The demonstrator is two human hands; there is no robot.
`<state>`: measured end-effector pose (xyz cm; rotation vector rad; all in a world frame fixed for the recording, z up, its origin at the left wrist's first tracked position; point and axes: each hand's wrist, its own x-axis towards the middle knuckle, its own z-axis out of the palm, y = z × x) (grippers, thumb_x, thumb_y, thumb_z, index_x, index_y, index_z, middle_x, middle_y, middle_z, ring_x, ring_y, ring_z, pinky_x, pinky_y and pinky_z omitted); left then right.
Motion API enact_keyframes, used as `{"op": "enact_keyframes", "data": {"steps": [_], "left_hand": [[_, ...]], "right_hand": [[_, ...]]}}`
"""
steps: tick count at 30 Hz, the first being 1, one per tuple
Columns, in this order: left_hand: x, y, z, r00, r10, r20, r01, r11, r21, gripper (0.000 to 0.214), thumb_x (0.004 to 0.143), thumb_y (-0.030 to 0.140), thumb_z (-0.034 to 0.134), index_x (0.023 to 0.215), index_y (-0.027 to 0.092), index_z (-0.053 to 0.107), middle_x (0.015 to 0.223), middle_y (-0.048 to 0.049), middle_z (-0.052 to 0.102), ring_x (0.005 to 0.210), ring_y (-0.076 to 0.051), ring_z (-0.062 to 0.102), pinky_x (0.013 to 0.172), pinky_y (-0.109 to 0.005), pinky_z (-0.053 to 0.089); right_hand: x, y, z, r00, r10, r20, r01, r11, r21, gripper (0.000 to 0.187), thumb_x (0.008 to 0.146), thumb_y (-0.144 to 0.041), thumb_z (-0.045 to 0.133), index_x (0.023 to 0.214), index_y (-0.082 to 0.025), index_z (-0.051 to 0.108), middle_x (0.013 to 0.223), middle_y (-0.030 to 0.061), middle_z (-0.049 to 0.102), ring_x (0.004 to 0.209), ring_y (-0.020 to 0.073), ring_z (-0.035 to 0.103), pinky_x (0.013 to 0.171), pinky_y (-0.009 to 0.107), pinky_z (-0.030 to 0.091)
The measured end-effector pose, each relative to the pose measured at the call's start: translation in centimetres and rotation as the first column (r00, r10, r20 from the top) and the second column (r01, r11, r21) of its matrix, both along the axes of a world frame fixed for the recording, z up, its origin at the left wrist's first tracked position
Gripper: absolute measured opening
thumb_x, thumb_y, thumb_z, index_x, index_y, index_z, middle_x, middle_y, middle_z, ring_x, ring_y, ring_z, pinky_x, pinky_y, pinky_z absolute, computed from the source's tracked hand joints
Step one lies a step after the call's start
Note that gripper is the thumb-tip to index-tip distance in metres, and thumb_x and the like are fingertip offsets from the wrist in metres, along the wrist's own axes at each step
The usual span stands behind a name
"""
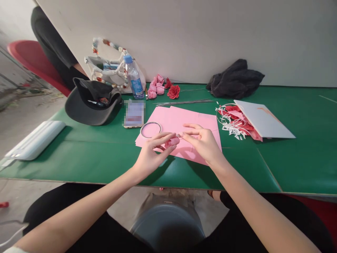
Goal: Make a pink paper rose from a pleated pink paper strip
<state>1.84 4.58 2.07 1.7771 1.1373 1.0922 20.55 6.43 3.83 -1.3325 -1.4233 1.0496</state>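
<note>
My left hand (155, 151) is closed around a small pink paper flower (172, 142), with the thumb below and the fingers above it. Right beside the flower's end, my right hand (201, 140) pinches with thumb and forefinger; what lies between those fingertips is too small to make out. Both hands are raised over a stack of pink paper sheets (181, 119). A roll of tape (150, 122) lies on the sheets' left side, near my left hand.
Behind the sheets lie thin wires (186, 103), pink paper flowers (156, 86) and a red paper rose (173, 92). A bottle (135, 80), phone (134, 114) and dark cap (92, 105) stand left. Paper scraps (237, 121), a white board (265, 121) and black cloth (235, 80) lie right on the green table (302, 158).
</note>
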Motion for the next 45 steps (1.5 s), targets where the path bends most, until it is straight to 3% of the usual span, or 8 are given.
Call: {"op": "enact_keyframes", "data": {"steps": [5,10,14,19,27,36,40,45], "left_hand": [[0.4,-0.1,-0.7,1.000,-0.014,0.003,0.014,1.000,0.018,0.030,0.089,0.030,0.068,0.118,0.022,0.073,0.124,-0.0049,0.069,0.104,-0.018,0.067,0.073,-0.020,0.058],[0.3,0.0,-0.4,1.000,0.012,0.009,-0.012,1.000,0.029,0.031,0.089,0.030,0.068,0.119,0.023,0.073,0.126,-0.0051,0.068,0.105,-0.019,0.067,0.072,-0.021,0.058],[0.1,0.1,-0.1,1.000,-0.029,0.011,0.029,0.999,-0.012,0.033,0.088,0.032,0.069,0.120,0.025,0.071,0.127,-0.0046,0.067,0.102,-0.018,0.067,0.074,-0.023,0.058],[0.2,-0.1,-0.3,0.993,-0.069,0.092,0.077,0.993,-0.085,0.060,0.087,0.029,0.071,0.143,0.026,0.051,0.115,-0.0033,0.071,0.089,-0.014,0.067,0.080,-0.026,0.057],[0.1,-0.1,0.4,0.983,-0.031,0.181,0.062,0.984,-0.166,0.033,0.086,0.031,0.072,0.115,0.021,0.060,0.119,-0.0039,0.065,0.091,-0.013,0.065,0.079,-0.025,0.054],[0.1,0.1,0.0,0.979,-0.075,0.187,0.128,0.947,-0.294,0.032,0.084,0.034,0.074,0.112,0.022,0.065,0.109,-0.0040,0.070,0.091,-0.016,0.065,0.079,-0.027,0.051],[0.1,0.2,-0.3,0.970,-0.059,0.234,0.137,0.933,-0.333,0.033,0.081,0.034,0.076,0.109,0.021,0.065,0.107,-0.0052,0.071,0.095,-0.019,0.066,0.083,-0.031,0.052],[0.2,0.2,0.1,0.970,-0.050,0.237,0.137,0.919,-0.370,0.034,0.081,0.036,0.077,0.108,0.019,0.066,0.102,-0.0054,0.071,0.092,-0.019,0.066,0.085,-0.032,0.053]], "right_hand": [[-0.2,-0.3,0.2,0.965,-0.077,0.249,0.037,0.987,0.158,0.010,0.082,-0.025,0.071,0.080,-0.019,0.079,0.124,0.0123,0.067,0.122,0.0311,0.058,0.102,0.051,0.046],[0.2,-0.3,-0.4,0.862,-0.207,0.462,0.009,0.919,0.394,0.018,0.083,-0.014,0.068,0.068,-0.019,0.076,0.112,0.0127,0.072,0.114,0.0322,0.060,0.101,0.055,0.046],[0.4,-0.3,0.0,0.891,-0.178,0.418,-0.017,0.907,0.422,0.016,0.090,-0.021,0.063,0.082,-0.018,0.077,0.110,0.0127,0.073,0.108,0.0291,0.065,0.100,0.055,0.048],[-0.1,-0.2,0.1,0.934,-0.056,0.353,-0.081,0.928,0.363,0.005,0.085,-0.021,0.072,0.081,-0.019,0.074,0.112,0.0101,0.072,0.108,0.0253,0.067,0.096,0.045,0.052],[-0.2,-0.2,-0.5,0.927,-0.026,0.373,-0.170,0.860,0.482,0.008,0.086,-0.014,0.069,0.081,-0.020,0.066,0.108,0.0084,0.071,0.108,0.0238,0.065,0.098,0.045,0.050],[-0.1,0.4,-1.3,0.892,0.009,0.452,-0.250,0.843,0.476,0.020,0.092,-0.006,0.052,0.080,-0.020,0.058,0.105,0.0096,0.066,0.103,0.0246,0.064,0.089,0.044,0.053],[0.1,0.3,-1.3,0.878,-0.081,0.473,-0.247,0.768,0.590,0.015,0.093,-0.010,0.054,0.089,-0.021,0.062,0.106,0.0094,0.066,0.104,0.0241,0.063,0.093,0.045,0.052],[0.1,-0.1,-1.1,0.829,-0.095,0.551,-0.371,0.645,0.669,0.018,0.099,-0.016,0.048,0.093,-0.024,0.064,0.105,0.0044,0.069,0.101,0.0186,0.065,0.113,0.053,0.036]]}}
